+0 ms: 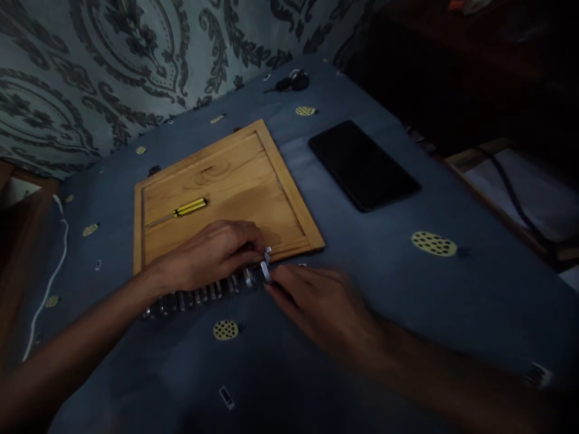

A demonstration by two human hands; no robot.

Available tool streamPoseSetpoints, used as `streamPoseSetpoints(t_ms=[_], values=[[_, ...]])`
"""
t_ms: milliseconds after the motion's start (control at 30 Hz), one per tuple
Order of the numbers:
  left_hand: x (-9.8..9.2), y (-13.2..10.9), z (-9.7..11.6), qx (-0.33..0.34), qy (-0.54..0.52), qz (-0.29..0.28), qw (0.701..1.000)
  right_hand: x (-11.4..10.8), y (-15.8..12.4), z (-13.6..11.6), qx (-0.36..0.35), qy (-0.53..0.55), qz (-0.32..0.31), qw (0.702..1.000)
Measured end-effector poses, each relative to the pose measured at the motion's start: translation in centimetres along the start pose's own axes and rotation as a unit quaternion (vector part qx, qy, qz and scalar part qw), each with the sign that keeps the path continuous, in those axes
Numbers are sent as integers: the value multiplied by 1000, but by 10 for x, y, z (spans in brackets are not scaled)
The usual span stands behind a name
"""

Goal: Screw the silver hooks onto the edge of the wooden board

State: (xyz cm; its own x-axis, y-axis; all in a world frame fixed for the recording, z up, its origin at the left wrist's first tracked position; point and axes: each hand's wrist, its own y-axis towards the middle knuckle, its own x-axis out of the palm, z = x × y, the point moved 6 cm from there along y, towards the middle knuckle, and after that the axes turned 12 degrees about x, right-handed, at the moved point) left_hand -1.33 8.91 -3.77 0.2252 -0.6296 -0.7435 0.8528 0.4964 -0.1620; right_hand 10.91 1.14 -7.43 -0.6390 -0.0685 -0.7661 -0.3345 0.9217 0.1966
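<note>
My left hand (212,253) lies curled over a row of several metal wrenches (199,296) lined up on the blue sheet along the front edge of a wooden panel (235,175). Its fingertips pinch the wrench at the right end of the row (266,265). My right hand (316,298) reaches in from the right, blurred by motion, its fingertips touching that same end piece. A yellow-and-black screwdriver (185,209) lies on the panel behind my left hand.
A black tablet or phone (362,163) lies face up to the right of the panel. A dark key fob with a ring (294,80) rests at the far edge by the patterned wall. A white cable (54,265) runs down the left side.
</note>
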Motion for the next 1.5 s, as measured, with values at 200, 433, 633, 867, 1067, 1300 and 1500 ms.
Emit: streamPoseSetpoints(t_ms=[200,433,633,867,1067,1300,1500], values=[[1,7,-5,-39,-41,-14,998,0,-1,0,0,-4,9,1000],[7,12,-14,-94,-200,-23,975,1,-2,1,-4,0,25,1000],[10,11,-16,-82,-266,-21,960,0,-1,1,2,13,9,1000],[9,7,-16,-103,-271,3,957,2,0,2,16,9,-8,1000],[-12,-4,-22,-108,-198,69,972,2,-1,3,11,27,-18,999],[-47,-53,-44,-127,154,246,949,3,-2,4,6,41,-14,999],[-44,-83,-64,-159,295,212,918,1,-1,4,-21,54,32,998]])
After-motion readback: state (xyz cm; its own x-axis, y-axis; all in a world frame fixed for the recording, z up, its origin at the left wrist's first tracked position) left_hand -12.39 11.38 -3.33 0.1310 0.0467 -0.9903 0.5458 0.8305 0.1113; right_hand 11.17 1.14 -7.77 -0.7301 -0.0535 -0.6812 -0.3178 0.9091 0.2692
